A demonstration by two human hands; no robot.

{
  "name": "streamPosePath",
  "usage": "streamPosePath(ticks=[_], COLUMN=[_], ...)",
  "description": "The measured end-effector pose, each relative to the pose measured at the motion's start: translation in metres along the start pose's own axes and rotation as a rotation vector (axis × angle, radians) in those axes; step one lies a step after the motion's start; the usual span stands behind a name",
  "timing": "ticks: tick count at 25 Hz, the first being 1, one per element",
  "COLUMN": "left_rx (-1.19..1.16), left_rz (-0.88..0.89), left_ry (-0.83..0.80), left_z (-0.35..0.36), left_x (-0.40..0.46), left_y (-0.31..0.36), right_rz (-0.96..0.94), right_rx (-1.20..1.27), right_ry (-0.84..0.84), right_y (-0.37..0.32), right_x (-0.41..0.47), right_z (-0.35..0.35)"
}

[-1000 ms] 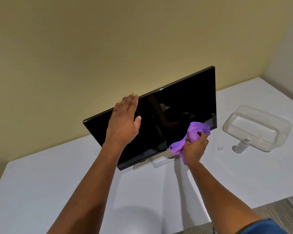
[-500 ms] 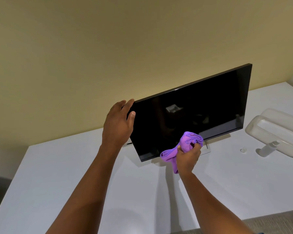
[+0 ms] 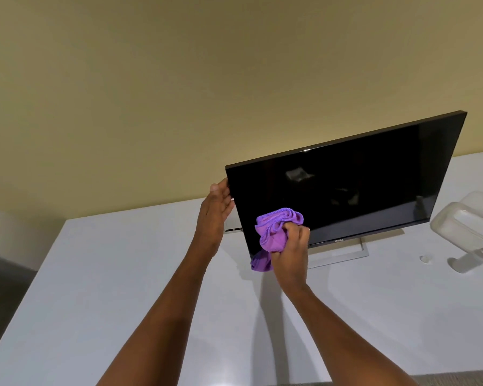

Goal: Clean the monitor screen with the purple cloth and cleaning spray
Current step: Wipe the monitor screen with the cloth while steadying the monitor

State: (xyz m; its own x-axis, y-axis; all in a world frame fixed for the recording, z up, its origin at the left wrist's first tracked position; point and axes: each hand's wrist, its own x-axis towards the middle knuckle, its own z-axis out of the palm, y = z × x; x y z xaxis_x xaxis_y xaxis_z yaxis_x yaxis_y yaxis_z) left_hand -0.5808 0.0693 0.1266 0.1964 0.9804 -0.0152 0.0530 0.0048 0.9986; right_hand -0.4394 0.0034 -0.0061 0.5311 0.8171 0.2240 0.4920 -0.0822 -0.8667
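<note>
A black monitor [image 3: 346, 185] stands on a silver stand on the white table [image 3: 123, 288], its screen dark. My left hand [image 3: 215, 210] holds the monitor's left edge, fingers behind it and thumb at the front. My right hand [image 3: 292, 252] is closed on a bunched purple cloth [image 3: 273, 232] and presses it against the screen's lower left corner. A white spray bottle [image 3: 470, 259] lies on the table at the far right, with its small round cap [image 3: 425, 259] beside it.
A clear plastic container [image 3: 469, 218] sits at the right edge behind the spray bottle. A beige wall rises behind the table. The table's left edge drops to a dark floor at the lower left.
My left hand slid from the screen's face to the monitor's left edge. My right hand moved the cloth left along the lower screen to the corner. The view shifted left.
</note>
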Motion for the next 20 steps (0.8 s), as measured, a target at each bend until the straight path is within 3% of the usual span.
streamPosePath(ticks=[5, 9, 15, 20], left_rx=[-0.036, -0.093, -0.068, -0.062], left_rz=[-0.014, -0.025, -0.053, -0.087], left_ry=[-0.007, -0.025, 0.005, 0.052], left_z=[-0.002, -0.003, -0.004, -0.001], left_x=[0.002, 0.003, 0.005, 0.010], left_y=[0.003, 0.004, -0.001, 0.000], right_rz=[-0.266, -0.350, -0.487, -0.411], right_rx=[-0.055, -0.178, -0.341, -0.356], right_ry=[0.034, 0.037, -0.126, -0.223], right_y=[-0.060, -0.088, -0.032, 0.016], right_x=[0.045, 0.068, 0.020, 0.013], right_z=[-0.011, -0.010, 0.006, -0.010])
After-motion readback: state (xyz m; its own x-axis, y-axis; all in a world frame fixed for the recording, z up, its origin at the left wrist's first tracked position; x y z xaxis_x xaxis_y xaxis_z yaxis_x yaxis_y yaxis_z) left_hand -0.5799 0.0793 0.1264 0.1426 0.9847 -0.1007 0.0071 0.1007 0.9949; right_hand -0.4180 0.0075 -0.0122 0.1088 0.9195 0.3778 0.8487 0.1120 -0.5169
